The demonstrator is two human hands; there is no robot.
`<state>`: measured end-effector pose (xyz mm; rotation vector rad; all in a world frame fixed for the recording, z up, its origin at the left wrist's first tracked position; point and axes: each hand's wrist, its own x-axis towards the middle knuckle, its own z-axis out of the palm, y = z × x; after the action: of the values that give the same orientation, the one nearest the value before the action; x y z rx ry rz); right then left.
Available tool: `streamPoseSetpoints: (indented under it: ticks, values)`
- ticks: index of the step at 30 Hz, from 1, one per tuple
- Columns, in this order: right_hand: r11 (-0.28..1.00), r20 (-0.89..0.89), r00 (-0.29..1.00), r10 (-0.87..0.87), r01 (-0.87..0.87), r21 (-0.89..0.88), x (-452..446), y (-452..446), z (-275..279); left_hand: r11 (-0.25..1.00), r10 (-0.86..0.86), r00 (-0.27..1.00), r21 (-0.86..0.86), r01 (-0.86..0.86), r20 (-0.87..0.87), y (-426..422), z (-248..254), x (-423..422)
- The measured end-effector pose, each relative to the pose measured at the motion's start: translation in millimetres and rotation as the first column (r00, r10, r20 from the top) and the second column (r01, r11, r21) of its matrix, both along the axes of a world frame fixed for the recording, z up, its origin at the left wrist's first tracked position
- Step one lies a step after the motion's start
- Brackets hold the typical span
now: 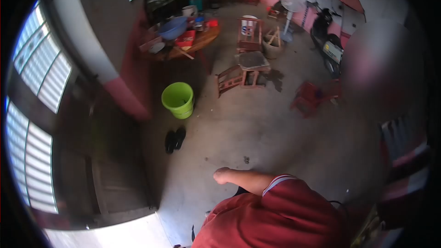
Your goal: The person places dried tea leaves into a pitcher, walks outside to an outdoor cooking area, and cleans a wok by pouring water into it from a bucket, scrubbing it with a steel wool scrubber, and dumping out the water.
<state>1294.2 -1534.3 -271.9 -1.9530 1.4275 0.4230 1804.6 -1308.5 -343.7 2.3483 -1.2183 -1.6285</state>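
My right hand point(221, 175) reaches across the front of my body from a red short sleeve with a pale striped cuff. It looks curled, with its fingers turned away from view, so anything inside it is hidden. The hand is above the bare concrete floor point(271, 138) and touches nothing that I can see. Beyond it on the floor are a pair of black shoes point(175, 140) and a lime-green bucket point(178, 101). My left hand is out of view.
A wooden table point(202, 41) holds a blue basin point(172, 27) and a red box point(185, 40). Wooden chairs point(251, 62), a red stool point(305, 98), a fan point(289, 7) and a scooter point(327, 41) stand beyond. A blurred shape is at right; barred windows line the left.
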Motion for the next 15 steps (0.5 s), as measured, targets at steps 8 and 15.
streamPoseSetpoints:
  ticks: [8,15]
  values:
    - [0.972,0.076,0.969,-0.234,0.234,0.007,-231,43,-38,0.983,-0.166,0.976,0.054,0.175,-0.140,-157,-35,-257]
    - [0.822,-0.015,0.831,-0.557,0.553,0.138,-483,130,-2,0.961,-0.087,0.845,0.180,0.211,-0.527,-190,-91,-372]
